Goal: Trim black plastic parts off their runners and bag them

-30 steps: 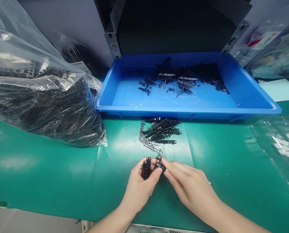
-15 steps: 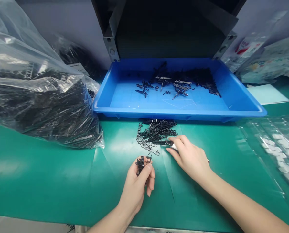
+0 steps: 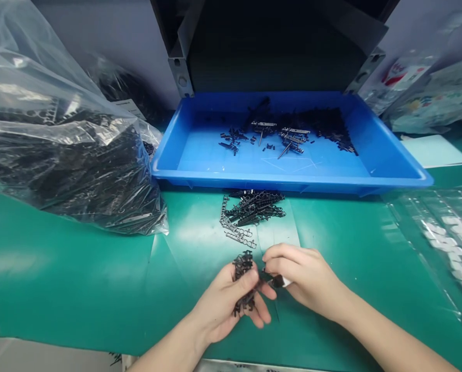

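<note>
My left hand (image 3: 231, 297) is closed around a bunch of small black plastic strips (image 3: 243, 268) with rings and clips. Its thumb presses on the strips, while the other fingers lie loosely spread beneath. My right hand (image 3: 306, 274) is pinched close beside it, gripping a small white-and-black tool (image 3: 281, 281) whose kind is mostly hidden by the fingers. Dark material shows between the two hands, too blurred to make out. Just beyond them, a pile of black ringed plastic strips (image 3: 258, 205) lies on the green mat (image 3: 192, 263).
Behind the pile stands a blue tray (image 3: 293, 181) with scattered black parts inside. A clear bag (image 3: 72, 170) full of black pieces takes up the left. Clear plastic trays with white pieces (image 3: 456, 248) lie at right, near a pale pad (image 3: 436, 150) and a bottle (image 3: 399, 77).
My right hand has drawn back from the pile toward my left hand, bringing the tool with it. My left hand has turned and shifted slightly right, showing more of the strips.
</note>
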### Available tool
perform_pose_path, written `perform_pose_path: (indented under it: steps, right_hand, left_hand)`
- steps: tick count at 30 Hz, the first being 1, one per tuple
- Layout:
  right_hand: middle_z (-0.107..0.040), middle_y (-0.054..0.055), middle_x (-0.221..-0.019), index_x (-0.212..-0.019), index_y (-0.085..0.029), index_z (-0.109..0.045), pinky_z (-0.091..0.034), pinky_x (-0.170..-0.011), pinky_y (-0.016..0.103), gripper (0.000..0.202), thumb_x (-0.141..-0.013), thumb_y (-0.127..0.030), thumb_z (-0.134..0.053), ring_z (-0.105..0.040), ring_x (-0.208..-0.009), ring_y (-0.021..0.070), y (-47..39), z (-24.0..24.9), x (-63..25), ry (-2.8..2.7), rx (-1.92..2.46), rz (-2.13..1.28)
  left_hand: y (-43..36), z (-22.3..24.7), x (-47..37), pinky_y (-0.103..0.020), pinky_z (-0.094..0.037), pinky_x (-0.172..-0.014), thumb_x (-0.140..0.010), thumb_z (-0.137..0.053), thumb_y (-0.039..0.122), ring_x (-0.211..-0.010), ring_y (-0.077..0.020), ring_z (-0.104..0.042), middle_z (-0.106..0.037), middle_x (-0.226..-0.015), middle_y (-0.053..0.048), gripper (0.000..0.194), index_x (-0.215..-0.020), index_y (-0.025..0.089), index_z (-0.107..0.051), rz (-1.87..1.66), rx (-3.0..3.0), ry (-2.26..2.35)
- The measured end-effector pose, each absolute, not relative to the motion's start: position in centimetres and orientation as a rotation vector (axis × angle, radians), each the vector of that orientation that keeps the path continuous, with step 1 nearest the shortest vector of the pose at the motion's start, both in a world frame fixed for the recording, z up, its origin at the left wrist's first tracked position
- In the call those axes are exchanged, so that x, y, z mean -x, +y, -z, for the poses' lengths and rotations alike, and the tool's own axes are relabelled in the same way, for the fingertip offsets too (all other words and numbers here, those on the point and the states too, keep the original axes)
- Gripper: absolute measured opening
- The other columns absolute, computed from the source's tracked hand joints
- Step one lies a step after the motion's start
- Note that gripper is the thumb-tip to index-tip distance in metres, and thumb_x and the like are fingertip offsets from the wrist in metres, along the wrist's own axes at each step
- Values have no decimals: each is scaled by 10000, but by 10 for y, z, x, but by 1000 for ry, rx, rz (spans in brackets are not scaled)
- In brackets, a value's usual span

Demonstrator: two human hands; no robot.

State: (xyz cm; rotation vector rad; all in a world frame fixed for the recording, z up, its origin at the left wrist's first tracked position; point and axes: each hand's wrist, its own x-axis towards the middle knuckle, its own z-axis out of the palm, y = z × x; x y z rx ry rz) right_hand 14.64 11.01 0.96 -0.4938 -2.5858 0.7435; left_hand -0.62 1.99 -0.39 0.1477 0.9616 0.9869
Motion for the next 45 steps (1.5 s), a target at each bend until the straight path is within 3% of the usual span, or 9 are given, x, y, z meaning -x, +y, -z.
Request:
perform_pose_path:
  steps: [2, 5, 8, 14, 18, 23, 35, 45]
  right_hand:
    - [-611, 21, -896, -869, -226, -536, -429, -509, 207, 309, -773, -9, -338, -584, -655, 115, 105, -6, -145, -2595, 571, -706]
    - [-571, 84, -1063, -1098, -221, -483, -491, -578, 260, 245, -866, -179, -415, -610, -780, 166, 100, -5, -146, -2538, 841, -799]
    - [-582, 90, -1076, -1160, -218, -449, -514, -642, 307, 270, -906, -290, -399, -608, -851, 198, 96, -10, -148, -2549, 968, -959]
    - [-623, 54, -1008, -1254, -208, -413, -492, -615, 306, 339, -942, -218, -282, -583, -890, 201, 82, -16, -147, -2726, 898, -1034]
    - [-648, 71, -914, -1241, -165, -451, -459, -512, 294, 362, -944, -235, -257, -592, -800, 213, 80, -16, -144, -2772, 887, -848]
    - [-652, 56, -830, -1238, -155, -465, -446, -495, 287, 368, -943, -232, -259, -578, -686, 195, 81, -16, -144, -2779, 869, -794]
    - [-643, 55, -731, -1159, -99, -530, -397, -421, 241, 370, -945, -200, -246, -582, -590, 166, 69, -9, -136, -2663, 897, -584]
    - [-633, 37, -669, -1165, -117, -517, -353, -412, 225, 368, -960, -207, -225, -583, -565, 142, 65, 0, -131, -2581, 936, -358]
  left_hand:
    - [19, 2, 6, -138, -299, -282, -640, -712, 430, -287, -48, -439, -597, -477, -3, 341, -682, 125, -567, -955, -210, 970]
    - [20, 0, 8, -123, -180, -256, -677, -670, 417, -228, -7, -269, -469, -314, 58, 316, -625, 133, -540, -1006, -296, 1143]
    - [21, -1, 8, -129, -167, -253, -673, -660, 422, -232, -16, -264, -484, -326, 63, 306, -673, 149, -523, -1042, -339, 1246]
    - [18, -1, 8, -126, -184, -258, -694, -637, 417, -239, -11, -282, -494, -358, 58, 300, -677, 140, -521, -1022, -383, 1251]
    - [18, -1, 9, -132, -190, -259, -690, -639, 416, -236, -11, -277, -489, -357, 58, 302, -663, 139, -523, -1025, -409, 1275]
    - [18, -1, 8, -136, -198, -267, -700, -635, 393, -238, -13, -271, -491, -362, 66, 269, -680, 150, -522, -1019, -412, 1305]
    - [16, 1, 2, -142, -160, -282, -710, -621, 380, -237, -13, -224, -384, -288, 97, 287, -581, 166, -480, -1081, -386, 1350]
    - [10, 5, -1, -149, -179, -286, -770, -559, 381, -245, -23, -245, -416, -313, 79, 286, -600, 162, -487, -1150, -351, 1353]
